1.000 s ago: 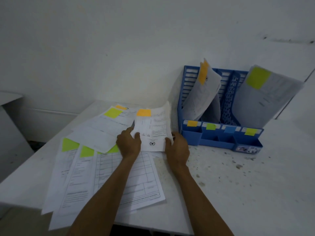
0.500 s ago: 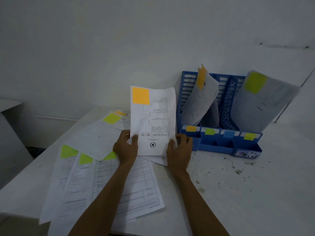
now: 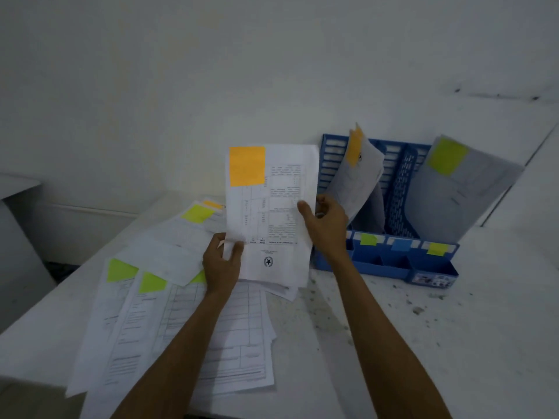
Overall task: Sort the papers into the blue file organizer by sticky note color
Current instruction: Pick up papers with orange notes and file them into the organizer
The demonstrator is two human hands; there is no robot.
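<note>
The sheet is held upright above the table, one orange note at its top left corner. Its print is too blurred to read; only a round star seal near the bottom edge can be made out.

The left hand pinches the lower left edge. The right hand grips the right edge, thumb on the face.

At 3 o'clock of the sheet stands the organizer. Three front labels show, green, blue and yellow; the right wrist hides the area left of them. Two filed papers carry notes, one orange and one yellow-green. The sticker at the front right is illegible.

At 7 o'clock lies the pile – four green notes and one orange, partly covered.
</note>
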